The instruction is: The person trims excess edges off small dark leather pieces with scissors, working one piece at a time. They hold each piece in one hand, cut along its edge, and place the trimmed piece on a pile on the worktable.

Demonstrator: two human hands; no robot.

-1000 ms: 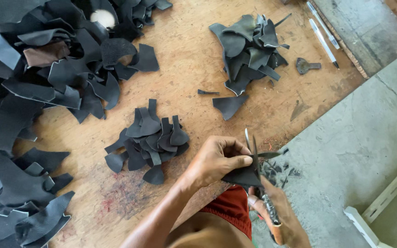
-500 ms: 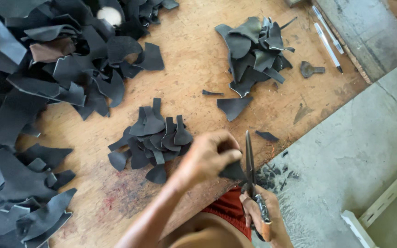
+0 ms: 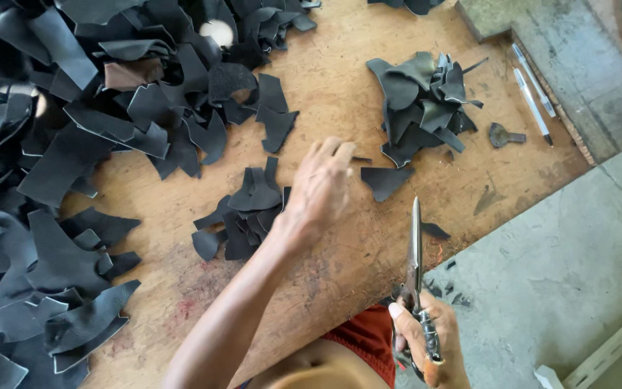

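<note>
Since the earlier frame, the left hand (image 3: pixel 322 189) has let go of the dark scrap it pinched against the blades and reached out over the board (image 3: pixel 340 72), far from the body; the scissors (image 3: pixel 416 248) have stayed near the edge, now with nothing between the blades. Left fingers are loosely spread and empty, hovering above the small pile (image 3: pixel 242 212) of cut black pieces, fingertips close to a lone scrap (image 3: pixel 385 180) just right of them. Whether the palm touches the pile cannot be told. Right hand (image 3: pixel 426 338) is closed round the scissor handles, low at the near edge by the red shorts (image 3: pixel 361 338); the blades are together and point away, upright in the view. Another small scrap (image 3: pixel 435 230) lies just right of the blades. A second pile (image 3: pixel 422 101) sits far right, with two pens (image 3: pixel 530 94) beyond it. Big heap (image 3: pixel 73 144) of black offcuts fills the left side
</note>
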